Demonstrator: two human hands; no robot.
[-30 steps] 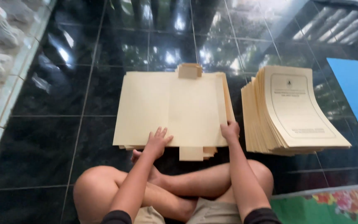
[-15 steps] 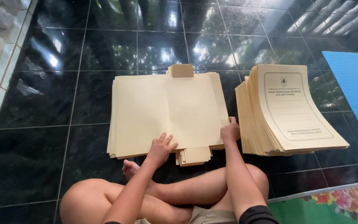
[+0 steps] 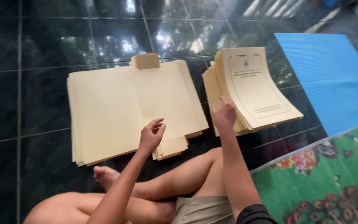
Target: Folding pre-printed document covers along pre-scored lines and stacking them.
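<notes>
Hovering left hand [image 3: 152,135], fingers curled, empty | right hand [image 3: 223,114] open on printed stack [image 3: 251,89] | opened folders [image 3: 131,105] lie wide

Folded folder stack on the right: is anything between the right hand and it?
Nothing visible. The right hand is already at the near left edge of the folded folder stack; only bare dark floor surrounds it.

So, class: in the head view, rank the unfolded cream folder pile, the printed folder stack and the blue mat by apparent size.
1. Unfolded cream folder pile
2. Blue mat, cut off by the frame, so unsure
3. Printed folder stack
</notes>
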